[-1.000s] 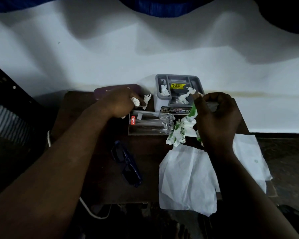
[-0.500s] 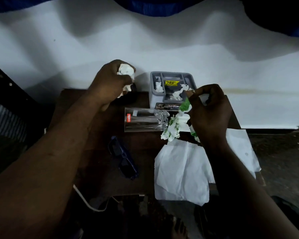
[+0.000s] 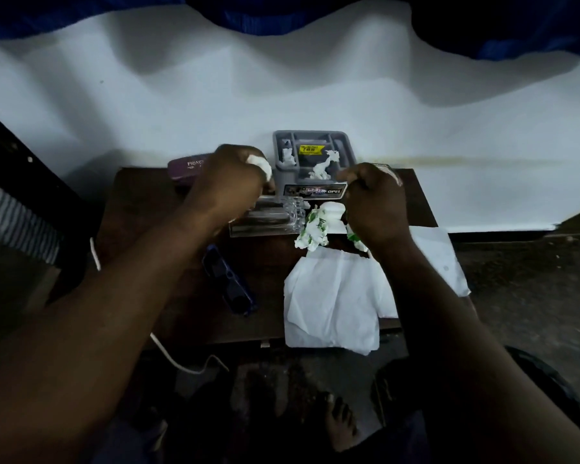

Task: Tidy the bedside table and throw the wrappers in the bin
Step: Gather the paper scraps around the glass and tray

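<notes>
Left hand (image 3: 230,182) curled round crumpled tissue (image 3: 261,165) | right hand (image 3: 374,204) clutching crinkled green-white wrapper (image 3: 353,234) | compartmented grey tray (image 3: 278,142) at table's 12 o'clock

A sticker (image 3: 315,190) on the grey organiser (image 3: 348,146) reads "OPEL"; the purple case (image 3: 183,168) shows "PRINC".

Left hand (image 3: 231,177): fist, knuckles up, fingers curled round a white tissue wad (image 3: 260,164). Right hand (image 3: 375,202): fist, gripping a green-and-white wrapper (image 3: 353,235). Both forearms: bare, extended forward, converging.
</notes>
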Demonstrator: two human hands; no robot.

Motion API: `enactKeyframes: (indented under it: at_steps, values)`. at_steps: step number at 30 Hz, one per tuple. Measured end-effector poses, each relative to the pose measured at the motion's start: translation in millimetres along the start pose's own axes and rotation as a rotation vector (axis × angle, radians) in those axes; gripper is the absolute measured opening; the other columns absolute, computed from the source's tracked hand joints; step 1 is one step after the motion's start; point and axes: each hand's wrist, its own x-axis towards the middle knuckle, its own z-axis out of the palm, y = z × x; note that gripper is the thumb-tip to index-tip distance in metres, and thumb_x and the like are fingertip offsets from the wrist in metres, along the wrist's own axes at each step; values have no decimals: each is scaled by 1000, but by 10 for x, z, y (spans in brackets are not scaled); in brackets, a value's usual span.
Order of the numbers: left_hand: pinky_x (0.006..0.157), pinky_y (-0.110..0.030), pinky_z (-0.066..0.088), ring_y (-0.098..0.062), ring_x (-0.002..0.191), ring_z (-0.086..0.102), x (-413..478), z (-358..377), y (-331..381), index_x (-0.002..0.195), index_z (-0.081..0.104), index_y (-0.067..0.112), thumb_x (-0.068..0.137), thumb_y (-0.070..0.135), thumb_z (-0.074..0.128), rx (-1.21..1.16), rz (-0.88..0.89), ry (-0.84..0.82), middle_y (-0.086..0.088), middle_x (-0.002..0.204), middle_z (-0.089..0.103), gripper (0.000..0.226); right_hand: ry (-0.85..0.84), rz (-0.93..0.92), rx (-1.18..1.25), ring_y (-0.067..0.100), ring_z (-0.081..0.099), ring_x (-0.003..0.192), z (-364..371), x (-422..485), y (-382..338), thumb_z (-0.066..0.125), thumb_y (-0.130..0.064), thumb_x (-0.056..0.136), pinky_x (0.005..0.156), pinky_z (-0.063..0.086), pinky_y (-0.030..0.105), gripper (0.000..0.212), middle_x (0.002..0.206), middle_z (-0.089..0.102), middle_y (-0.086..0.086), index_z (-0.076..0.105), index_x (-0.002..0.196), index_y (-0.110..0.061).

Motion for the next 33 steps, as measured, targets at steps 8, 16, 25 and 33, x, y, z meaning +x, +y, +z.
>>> enactKeyframes:
  at_steps: [8, 16, 25, 33]
  values:
    - [53, -29, 30, -3, 37, 38, -542, 281, -16, 59, 63, 11, 97, 53, 61, 12, -29, -81, 8, 43, 46, 57, -332, -9, -489, 27, 72, 100, -32, -144, 90, 80, -56, 81, 91, 57, 43, 39, 101, 77, 5, 77, 94, -19]
    - [61, -21, 41, 5, 57, 60, -371, 364, -102, 84, 77, 20, 99, 31, 64, 224, 64, -90, 8, 72, 73, 22, -258, -97, -581, 32, 73, 96, 105, -138, 88, 74, -34, 81, 82, 61, 41, 22, 102, 77, 8, 77, 94, -17]
    - [78, -18, 49, 1, 81, 68, -212, 410, -101, 96, 79, 24, 93, 17, 67, 170, 161, 30, 17, 87, 73, 14, -118, 359, 479, 23, 61, 70, -295, -14, -122, 58, -25, 67, 64, 51, 32, 11, 78, 62, 9, 61, 72, -16]
    - [91, -37, 56, -22, 111, 67, -394, 667, -193, 119, 74, 34, 88, 11, 62, 770, 418, -284, 4, 125, 71, 41, -67, 471, 868, 34, 65, 94, -437, 100, 58, 66, -13, 73, 93, 57, 51, 12, 97, 64, 20, 67, 84, -9]
